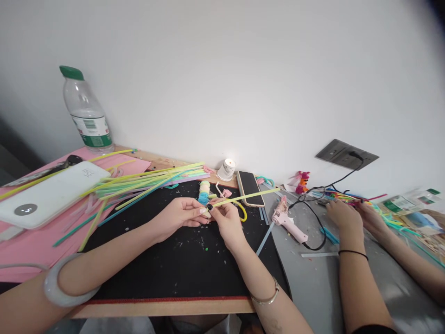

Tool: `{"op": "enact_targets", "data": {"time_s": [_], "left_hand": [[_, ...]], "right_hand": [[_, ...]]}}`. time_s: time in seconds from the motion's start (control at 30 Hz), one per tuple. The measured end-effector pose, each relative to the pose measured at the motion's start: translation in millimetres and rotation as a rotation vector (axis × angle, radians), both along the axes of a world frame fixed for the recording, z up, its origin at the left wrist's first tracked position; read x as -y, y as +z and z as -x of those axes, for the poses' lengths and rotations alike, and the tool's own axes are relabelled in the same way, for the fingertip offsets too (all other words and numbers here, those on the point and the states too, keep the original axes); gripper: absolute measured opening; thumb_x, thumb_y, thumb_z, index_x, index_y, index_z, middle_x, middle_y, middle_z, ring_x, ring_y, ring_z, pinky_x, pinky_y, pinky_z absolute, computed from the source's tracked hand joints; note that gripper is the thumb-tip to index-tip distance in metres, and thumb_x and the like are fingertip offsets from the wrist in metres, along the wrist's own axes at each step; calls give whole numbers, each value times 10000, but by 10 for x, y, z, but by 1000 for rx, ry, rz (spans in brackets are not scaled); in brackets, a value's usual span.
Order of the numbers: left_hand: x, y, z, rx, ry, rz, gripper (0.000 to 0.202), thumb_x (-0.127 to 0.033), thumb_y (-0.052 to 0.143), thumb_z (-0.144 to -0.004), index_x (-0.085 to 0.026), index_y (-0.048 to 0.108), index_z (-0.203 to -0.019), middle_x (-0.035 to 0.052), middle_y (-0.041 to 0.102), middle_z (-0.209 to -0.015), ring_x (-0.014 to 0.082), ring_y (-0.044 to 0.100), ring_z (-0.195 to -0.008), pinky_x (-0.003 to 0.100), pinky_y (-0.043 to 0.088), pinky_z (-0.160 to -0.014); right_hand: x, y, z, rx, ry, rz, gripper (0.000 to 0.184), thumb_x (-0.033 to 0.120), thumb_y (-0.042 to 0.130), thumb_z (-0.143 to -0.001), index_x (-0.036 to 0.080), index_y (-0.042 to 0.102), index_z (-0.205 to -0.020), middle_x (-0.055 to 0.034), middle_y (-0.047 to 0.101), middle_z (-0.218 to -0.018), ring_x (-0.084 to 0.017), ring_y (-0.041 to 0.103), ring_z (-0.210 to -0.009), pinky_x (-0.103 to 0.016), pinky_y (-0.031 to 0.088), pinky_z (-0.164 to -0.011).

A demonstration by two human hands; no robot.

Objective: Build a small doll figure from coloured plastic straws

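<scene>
Yellow stem (250,196) between both hands, over the mat (194,269).
Above the mat's back middle, the left hand's (182,215) thumb and fingertips are pinched together at the stem's inner end; the right hand's (227,225) close on it just beside, probably for steadiness (curled fingers hide the exact contact). Spare stems (156,183) overlap the mat's back left edge, seemingly kept within reach; the phone (250,185) lies at its back right corner. Right of the mat rests the glue gun (292,226), perhaps parked aside, with a co-worker's hands (342,215) farther out.
</scene>
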State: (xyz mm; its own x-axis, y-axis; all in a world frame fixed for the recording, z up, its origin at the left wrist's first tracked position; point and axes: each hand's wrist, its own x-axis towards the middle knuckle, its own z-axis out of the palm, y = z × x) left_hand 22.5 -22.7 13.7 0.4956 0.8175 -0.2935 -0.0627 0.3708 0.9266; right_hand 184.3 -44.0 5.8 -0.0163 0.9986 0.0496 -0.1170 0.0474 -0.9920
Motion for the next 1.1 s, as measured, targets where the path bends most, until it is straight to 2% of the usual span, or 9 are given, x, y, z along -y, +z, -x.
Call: {"op": "enact_targets", "data": {"time_s": [0.3,0.43,0.57,0.7,0.9,1.1], "left_hand": [[-7,-9,45,50,1,67,282,-390,756,-699,-137,653,-771,39,730,-766,103,665,-703,186,502,-663],[-24,-5,40,36,11,78,277,-382,762,-691,-135,654,-756,43,724,-730,103,655,-680,184,495,-650],[-26,-1,29,-5,-10,-11,261,-391,730,-722,-144,655,-758,54,732,-764,127,672,-700,208,502,-650],[-3,7,25,-21,-65,-95,241,-392,703,-745,-157,658,-778,58,742,-809,150,689,-738,229,516,-672],[-14,1,15,-106,-95,-199,255,-387,721,-716,-156,634,-784,54,737,-721,176,694,-718,264,526,-673],[-7,-8,20,-172,-53,-333,191,-348,664,-754,-167,607,-735,39,718,-696,175,676,-674,301,529,-684]], "right_hand": [[1,-4,6,125,9,-141,145,306,612,-785,175,549,-781,-20,526,-833,-121,503,-621,-263,451,-559],[6,-7,19,147,-6,-142,151,315,606,-785,183,533,-787,-12,527,-785,-133,513,-617,-279,464,-571],[11,-15,23,147,4,-71,161,337,588,-796,195,514,-779,7,527,-674,-142,516,-564,-295,468,-558],[-2,-23,-7,167,10,-21,177,353,606,-781,208,508,-755,9,527,-649,-145,512,-529,-301,463,-530],[3,-15,-32,198,34,-37,154,333,612,-780,209,521,-765,7,535,-652,-146,524,-535,-301,463,-538],[-10,-28,-25,204,39,-41,150,322,618,-785,203,530,-759,20,519,-618,-134,519,-517,-285,454,-526]]}}
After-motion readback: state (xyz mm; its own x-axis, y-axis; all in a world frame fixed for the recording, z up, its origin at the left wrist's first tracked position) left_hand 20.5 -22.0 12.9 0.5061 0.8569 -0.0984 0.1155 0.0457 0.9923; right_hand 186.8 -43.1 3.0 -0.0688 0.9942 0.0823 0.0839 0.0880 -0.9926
